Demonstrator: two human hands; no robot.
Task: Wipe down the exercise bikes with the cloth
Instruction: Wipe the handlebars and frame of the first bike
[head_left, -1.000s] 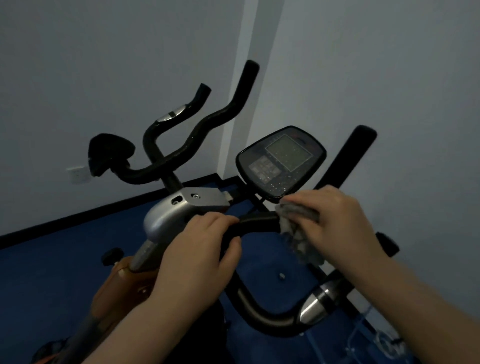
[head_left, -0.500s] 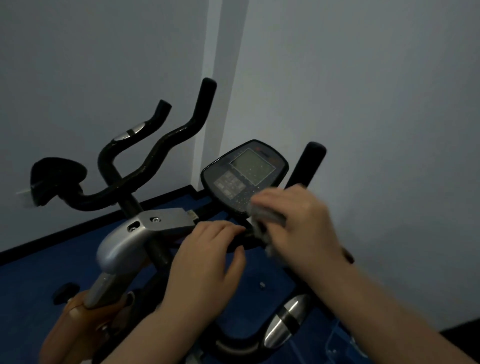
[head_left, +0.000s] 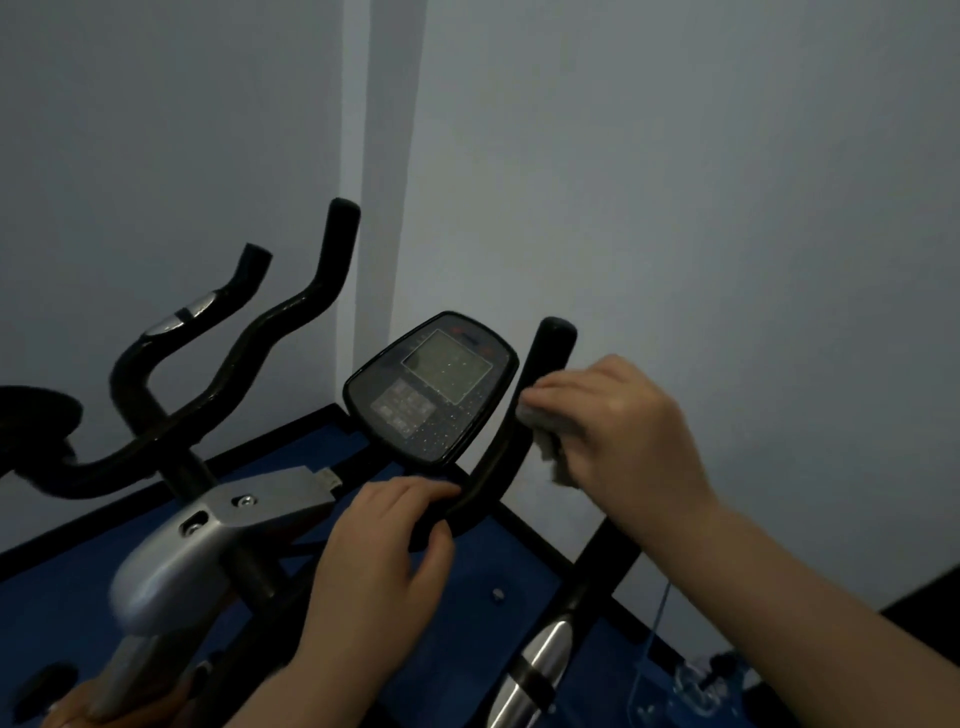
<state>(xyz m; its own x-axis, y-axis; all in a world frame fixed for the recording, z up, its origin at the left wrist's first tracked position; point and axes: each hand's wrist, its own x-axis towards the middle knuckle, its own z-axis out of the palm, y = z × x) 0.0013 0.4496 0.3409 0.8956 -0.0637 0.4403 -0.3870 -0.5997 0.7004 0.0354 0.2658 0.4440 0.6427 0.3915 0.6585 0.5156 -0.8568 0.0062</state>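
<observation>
The near exercise bike has a dark console (head_left: 434, 387) with a grey screen and black handlebars. My left hand (head_left: 384, 561) grips the black handlebar (head_left: 467, 506) just below the console. My right hand (head_left: 618, 431) holds a grey cloth (head_left: 545, 434) pressed against the upright right handlebar grip (head_left: 545, 358). Most of the cloth is hidden under my fingers.
A second bike's black handlebars (head_left: 260, 332) rise at the left, with a silver housing (head_left: 171, 561) below them. Pale walls meet in a corner (head_left: 374, 208) close behind. Blue floor (head_left: 52, 613) lies underneath. A chrome sensor grip (head_left: 535, 670) sits at the bottom centre.
My right hand slid the cloth from the bar beside my left hand up and right onto the upright grip. The left hand kept its hold. The view shifted right.
</observation>
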